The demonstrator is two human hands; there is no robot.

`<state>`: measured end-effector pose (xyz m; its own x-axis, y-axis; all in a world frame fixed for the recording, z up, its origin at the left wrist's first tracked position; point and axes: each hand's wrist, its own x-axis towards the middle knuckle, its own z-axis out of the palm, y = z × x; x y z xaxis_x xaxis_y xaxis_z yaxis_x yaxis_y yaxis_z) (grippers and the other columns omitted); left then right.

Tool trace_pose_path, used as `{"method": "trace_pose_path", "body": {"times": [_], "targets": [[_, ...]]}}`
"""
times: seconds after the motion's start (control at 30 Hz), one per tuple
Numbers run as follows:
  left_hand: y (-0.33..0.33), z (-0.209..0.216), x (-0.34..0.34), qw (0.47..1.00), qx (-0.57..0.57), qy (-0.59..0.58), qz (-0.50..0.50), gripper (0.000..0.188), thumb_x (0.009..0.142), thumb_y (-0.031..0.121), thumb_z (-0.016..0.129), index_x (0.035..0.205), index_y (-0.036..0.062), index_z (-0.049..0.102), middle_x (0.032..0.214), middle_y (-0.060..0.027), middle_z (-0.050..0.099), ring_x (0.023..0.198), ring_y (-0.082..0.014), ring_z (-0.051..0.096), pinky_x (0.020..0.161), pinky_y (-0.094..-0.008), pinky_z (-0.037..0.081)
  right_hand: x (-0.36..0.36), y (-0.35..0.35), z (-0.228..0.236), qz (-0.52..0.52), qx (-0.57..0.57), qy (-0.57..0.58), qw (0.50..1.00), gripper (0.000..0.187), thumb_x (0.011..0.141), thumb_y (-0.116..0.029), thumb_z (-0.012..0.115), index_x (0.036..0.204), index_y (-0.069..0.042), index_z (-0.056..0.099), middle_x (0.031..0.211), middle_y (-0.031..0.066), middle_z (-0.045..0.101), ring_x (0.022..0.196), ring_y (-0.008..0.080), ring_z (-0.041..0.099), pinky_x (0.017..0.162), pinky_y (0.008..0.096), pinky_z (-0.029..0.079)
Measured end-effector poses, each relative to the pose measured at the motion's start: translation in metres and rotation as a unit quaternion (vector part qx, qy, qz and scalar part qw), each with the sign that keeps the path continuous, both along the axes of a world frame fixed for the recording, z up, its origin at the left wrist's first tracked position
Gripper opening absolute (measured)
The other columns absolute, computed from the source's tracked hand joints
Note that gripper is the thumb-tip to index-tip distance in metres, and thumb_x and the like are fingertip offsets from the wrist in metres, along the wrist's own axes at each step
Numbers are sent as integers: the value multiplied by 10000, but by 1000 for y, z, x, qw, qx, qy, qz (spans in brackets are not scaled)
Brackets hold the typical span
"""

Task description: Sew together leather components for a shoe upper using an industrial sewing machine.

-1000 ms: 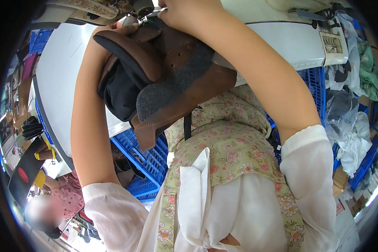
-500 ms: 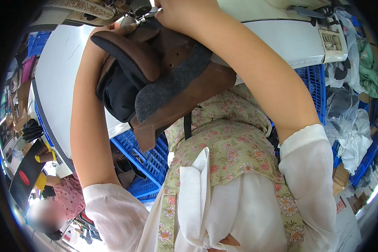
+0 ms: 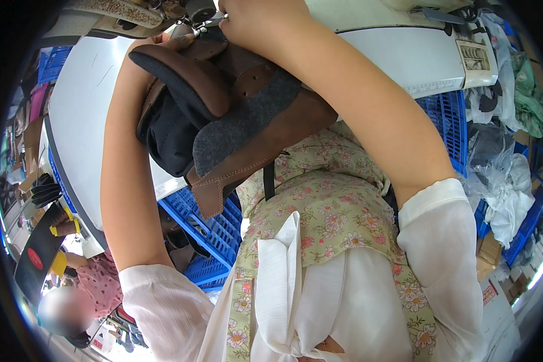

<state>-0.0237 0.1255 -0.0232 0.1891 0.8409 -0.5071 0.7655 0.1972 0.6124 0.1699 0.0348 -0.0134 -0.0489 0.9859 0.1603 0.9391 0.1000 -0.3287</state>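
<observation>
Little has changed since a second ago: your arms stay raised and the leather piece (image 3: pixel 235 114) hangs in the same place, only shifted a touch lower in view. At far left a black flat thing with a round red mark (image 3: pixel 35 258) lies low beside another person in a pink top (image 3: pixel 99 283). Your left hand (image 3: pixel 163 43) is mostly hidden behind the brown and grey leather piece, so you cannot tell its grip. Your right hand (image 3: pixel 256 21) is closed, pinching the piece's top edge at the machine (image 3: pixel 193 11). Blue crates (image 3: pixel 208 232) sit under the white table (image 3: pixel 78 120). At upper right, a pale rectangular label (image 3: pixel 475 57) lies on the table.
</observation>
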Motion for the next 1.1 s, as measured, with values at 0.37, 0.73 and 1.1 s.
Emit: {"method": "trace_pose_path", "body": {"times": [0.37,0.73,1.1], "targets": [[17,-15,-11,999,4,14,-46,312,837,309,794,1008,60,717,884,-6,703,757,-80,630,690,-240,501,2,-2,-9,-9,11,22,1000,192,786,-108,566,825,-9,726,921,204,695,903,342,666,816,429,537],[31,-32,-34,998,-29,-64,3,336,829,332,799,1010,65,703,893,6,691,758,-80,619,692,-235,488,-6,-8,-8,-7,3,14,1000,209,801,-93,553,880,-4,725,990,183,682,967,332,630,843,416,525],[34,-29,-35,998,16,63,-17,326,838,368,783,964,82,690,803,33,654,682,-54,568,617,-218,444,-12,-9,-8,-9,15,-8,1000,208,826,-115,567,931,-45,732,1010,148,671,1002,297,612,842,396,525]]}}
